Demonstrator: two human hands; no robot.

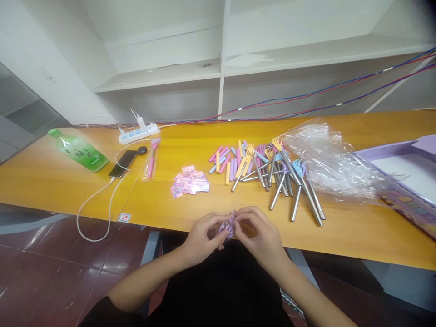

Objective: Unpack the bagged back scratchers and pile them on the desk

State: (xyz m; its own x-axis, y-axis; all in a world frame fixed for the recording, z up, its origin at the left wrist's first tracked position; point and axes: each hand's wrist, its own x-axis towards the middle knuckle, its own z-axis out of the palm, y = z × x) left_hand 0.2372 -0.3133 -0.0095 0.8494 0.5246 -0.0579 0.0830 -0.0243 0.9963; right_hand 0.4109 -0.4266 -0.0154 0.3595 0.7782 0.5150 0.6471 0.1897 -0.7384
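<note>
At the table's front edge, my left hand (207,236) and my right hand (257,231) close together on a small purple, shiny thing that looks like a back scratcher in clear wrap (227,227). My fingers cover much of it. Beyond my hands lie small printed cards (190,181) in a loose pile. Several colored handles (233,165) in pink, purple, yellow and blue are heaped to the right of the cards. Beside them, back scratcher heads on metal rods (284,170) overlap in a tangle. One bagged back scratcher (151,159) lies left of the cards.
Clear plastic bags (334,159) pile up on the right, against a purple box (405,159). To the left are a green tea bottle (80,150), a phone (123,163) with a white cable and a power strip (139,133). Shelves (221,68) stand behind the table.
</note>
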